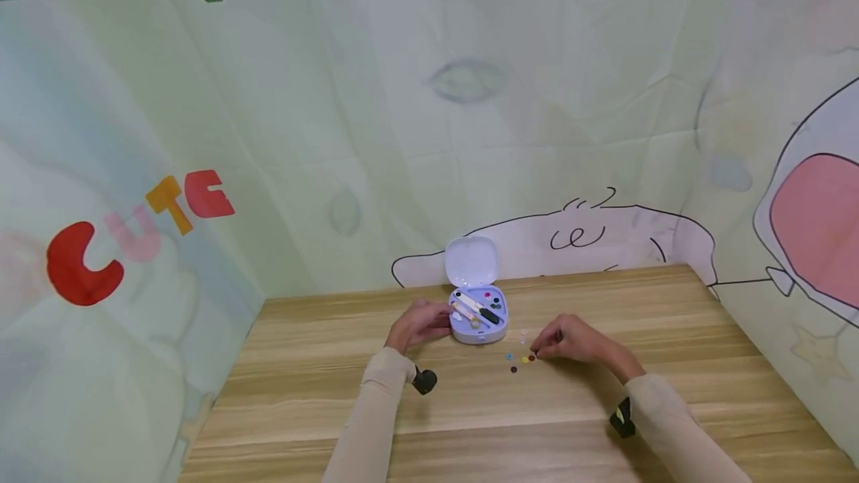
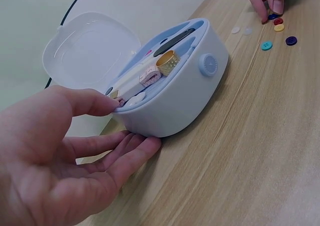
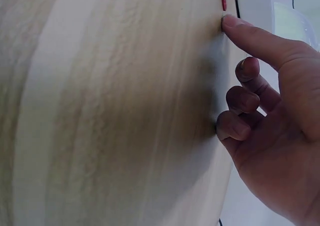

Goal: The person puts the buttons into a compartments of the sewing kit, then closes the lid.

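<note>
Left hand (image 1: 419, 323) rests against the left side of the sewing box (image 1: 478, 317): thumb on the rim, fingers straight along the base, steadying it rather than gripping. The box stands on the wooden table (image 1: 309, 401), lid (image 1: 471, 261) open and upright behind it.

Box contents seen from the left wrist: one gold thimble (image 2: 168, 62), one rolled tape measure (image 2: 149, 77), one dark long tool (image 2: 174, 41), white tools beside them. A few buttons seem to lie in the far compartment; number cannot be told.

Right of the box, loose buttons on the table, counted in the left wrist view: two pale ones (image 2: 241, 30) nearest the box, then one teal (image 2: 266, 45), one yellow (image 2: 279, 28), one red (image 2: 278, 21), one dark purple (image 2: 291, 41), one blue (image 2: 272, 16) partly under the fingers. Seven in all.

Right hand (image 1: 570, 340) is furthest right of the box, index finger stretched out with its tip on the table at the red and blue buttons, other fingers curled. Whether it has a button pinched I cannot tell.

Judgement on progress: early to middle. Box open and held steady; most buttons loose outside it.
</note>
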A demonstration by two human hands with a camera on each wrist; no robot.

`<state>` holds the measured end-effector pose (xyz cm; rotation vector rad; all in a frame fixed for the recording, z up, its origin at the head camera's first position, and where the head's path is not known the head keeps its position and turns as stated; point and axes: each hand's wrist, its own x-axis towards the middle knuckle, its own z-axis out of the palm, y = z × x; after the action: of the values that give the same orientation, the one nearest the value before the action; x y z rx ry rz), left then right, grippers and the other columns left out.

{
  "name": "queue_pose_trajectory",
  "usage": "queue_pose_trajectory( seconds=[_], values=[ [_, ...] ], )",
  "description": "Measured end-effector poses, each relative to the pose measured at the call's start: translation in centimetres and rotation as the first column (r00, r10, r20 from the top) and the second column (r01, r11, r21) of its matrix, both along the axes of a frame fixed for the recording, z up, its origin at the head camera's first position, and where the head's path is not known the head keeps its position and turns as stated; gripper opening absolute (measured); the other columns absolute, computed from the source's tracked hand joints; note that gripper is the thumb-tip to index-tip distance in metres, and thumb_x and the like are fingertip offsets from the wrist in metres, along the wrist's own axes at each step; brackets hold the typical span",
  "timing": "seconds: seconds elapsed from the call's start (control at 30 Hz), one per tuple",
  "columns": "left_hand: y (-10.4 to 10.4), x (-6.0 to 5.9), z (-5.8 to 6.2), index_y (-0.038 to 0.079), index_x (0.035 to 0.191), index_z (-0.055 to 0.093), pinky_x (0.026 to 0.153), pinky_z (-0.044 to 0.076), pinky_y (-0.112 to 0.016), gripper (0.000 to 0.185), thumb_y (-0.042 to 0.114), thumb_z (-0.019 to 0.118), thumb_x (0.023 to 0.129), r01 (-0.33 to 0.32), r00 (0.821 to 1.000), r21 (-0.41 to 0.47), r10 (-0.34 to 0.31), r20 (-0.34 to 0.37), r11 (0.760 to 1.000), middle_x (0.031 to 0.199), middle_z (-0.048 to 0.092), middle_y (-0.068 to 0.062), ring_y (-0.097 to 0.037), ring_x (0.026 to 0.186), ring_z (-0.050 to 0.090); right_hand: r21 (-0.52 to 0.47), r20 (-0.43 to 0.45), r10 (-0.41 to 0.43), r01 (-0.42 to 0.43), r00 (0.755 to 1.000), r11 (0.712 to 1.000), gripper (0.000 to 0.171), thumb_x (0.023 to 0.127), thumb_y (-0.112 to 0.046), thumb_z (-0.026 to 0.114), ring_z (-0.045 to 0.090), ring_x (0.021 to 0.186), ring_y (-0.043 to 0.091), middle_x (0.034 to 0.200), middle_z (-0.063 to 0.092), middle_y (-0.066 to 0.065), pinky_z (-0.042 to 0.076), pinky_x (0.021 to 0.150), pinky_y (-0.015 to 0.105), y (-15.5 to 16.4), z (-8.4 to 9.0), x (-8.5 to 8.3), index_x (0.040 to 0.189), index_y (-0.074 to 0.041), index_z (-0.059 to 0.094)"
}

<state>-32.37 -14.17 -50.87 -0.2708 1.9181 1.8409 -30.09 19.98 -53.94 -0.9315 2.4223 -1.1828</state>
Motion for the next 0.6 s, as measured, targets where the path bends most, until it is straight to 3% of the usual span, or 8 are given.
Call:
queue_pose_trajectory(
  seconds=[0.6],
  values=[
    [0.09,-0.12,-0.26,-0.01,0.127,0.062,0.096,0.06,-0.038,0.032,0.01,0.061,0.102,0.0,1.0,-0.004,0.0,-0.002,1.0,0.119,0.068,-0.019,-0.023,0.102,0.066,-0.001,0.0,-0.043,0.043,0.999,0.999,0.006,0.089,-0.005,0.079,0.054,0.067,0.006,0.082,0.074,-0.003,0.043,0.058,0.018,-0.11,-0.29,0.2,0.092,-0.009,0.081]
  ],
)
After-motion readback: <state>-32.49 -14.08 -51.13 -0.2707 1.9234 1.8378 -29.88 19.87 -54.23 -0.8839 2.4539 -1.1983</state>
